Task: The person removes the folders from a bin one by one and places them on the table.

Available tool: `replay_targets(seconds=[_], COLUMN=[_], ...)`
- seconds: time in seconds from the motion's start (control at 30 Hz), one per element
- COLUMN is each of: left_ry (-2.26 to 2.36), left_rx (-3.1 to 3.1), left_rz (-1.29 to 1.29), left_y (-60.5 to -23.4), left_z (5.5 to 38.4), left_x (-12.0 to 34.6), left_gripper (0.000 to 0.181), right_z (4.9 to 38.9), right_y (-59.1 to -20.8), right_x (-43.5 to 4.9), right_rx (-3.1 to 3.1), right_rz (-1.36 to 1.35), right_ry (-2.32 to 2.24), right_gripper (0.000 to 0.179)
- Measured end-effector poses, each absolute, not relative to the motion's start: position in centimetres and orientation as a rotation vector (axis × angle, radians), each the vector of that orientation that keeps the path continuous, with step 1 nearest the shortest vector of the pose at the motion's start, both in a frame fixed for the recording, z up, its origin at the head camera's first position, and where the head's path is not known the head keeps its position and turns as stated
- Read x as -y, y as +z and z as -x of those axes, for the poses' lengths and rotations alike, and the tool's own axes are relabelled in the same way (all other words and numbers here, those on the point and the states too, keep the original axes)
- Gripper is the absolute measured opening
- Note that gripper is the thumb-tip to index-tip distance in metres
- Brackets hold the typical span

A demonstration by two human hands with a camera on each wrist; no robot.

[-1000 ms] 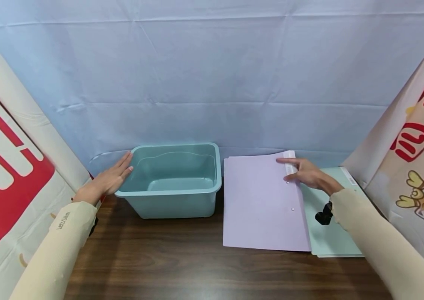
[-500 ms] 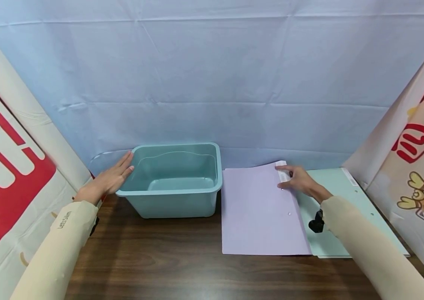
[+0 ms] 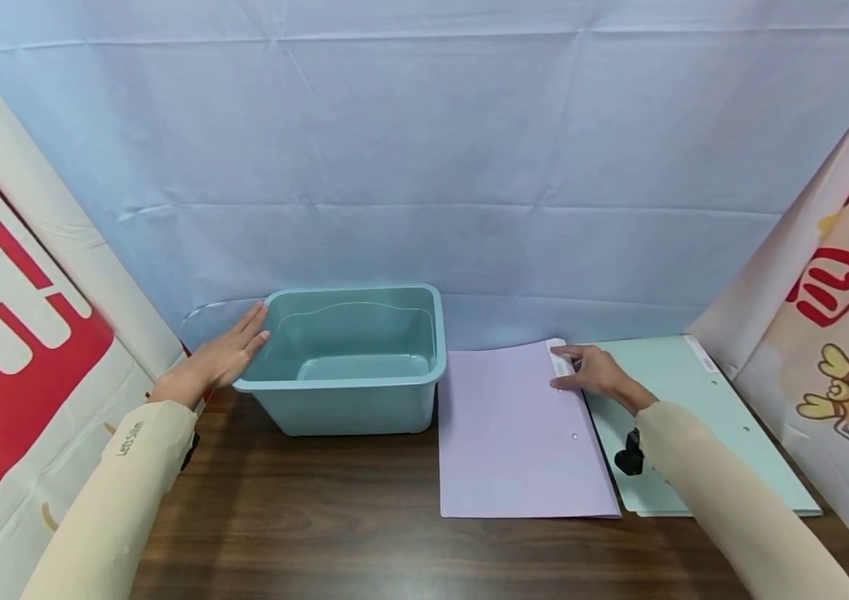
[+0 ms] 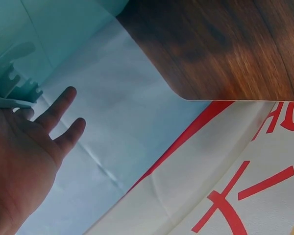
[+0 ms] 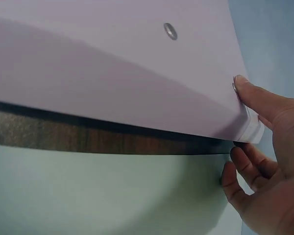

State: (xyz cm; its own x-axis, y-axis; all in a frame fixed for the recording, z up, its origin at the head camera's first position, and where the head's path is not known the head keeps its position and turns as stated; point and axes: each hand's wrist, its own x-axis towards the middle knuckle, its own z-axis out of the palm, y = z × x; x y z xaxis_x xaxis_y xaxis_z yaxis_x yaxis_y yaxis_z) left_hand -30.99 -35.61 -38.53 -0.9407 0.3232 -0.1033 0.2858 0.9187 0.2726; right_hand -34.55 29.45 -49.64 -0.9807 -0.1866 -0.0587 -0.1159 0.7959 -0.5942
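Observation:
A lilac file folder point(image 3: 517, 442) lies on the table beside a teal plastic tub point(image 3: 349, 410). My right hand point(image 3: 598, 372) pinches the folder's upper right corner, by its white label. In the right wrist view the thumb is on top and the folder's edge point(image 5: 201, 132) stands a little raised off the table. My left hand point(image 3: 223, 357) rests its extended fingers on the tub's left rim, and the left wrist view shows two fingers point(image 4: 59, 110) spread below the tub. Nothing lies inside the tub.
Several mint green folders point(image 3: 701, 433) lie stacked to the right, partly under the right forearm. A blue cloth point(image 3: 424, 167) hangs behind the wooden table point(image 3: 319, 517). Printed banners stand at left and right.
My right hand has drawn the lilac folder towards the table's front and slightly left, uncovering more of the mint green folders. The left hand and the tub stay in place.

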Motion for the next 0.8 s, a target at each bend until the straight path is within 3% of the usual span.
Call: replay_targets(seconds=[0.5, 0.8], left_ry=[0.387, 0.373], left_rx=[-2.926, -2.933], left_rz=[-0.441, -0.448], left_y=[-38.6, -38.6], left_z=[31.2, 31.5], left_x=[35.5, 35.4], left_gripper=[0.076, 0.082], right_z=[34.6, 33.8], right_y=[-50.4, -48.4], right_x=[-29.4, -29.5], right_rx=[-2.904, -3.015], right_rz=[0.190, 0.343], right_ry=[-0.812, -0.717], right_gripper=[0.075, 0.063])
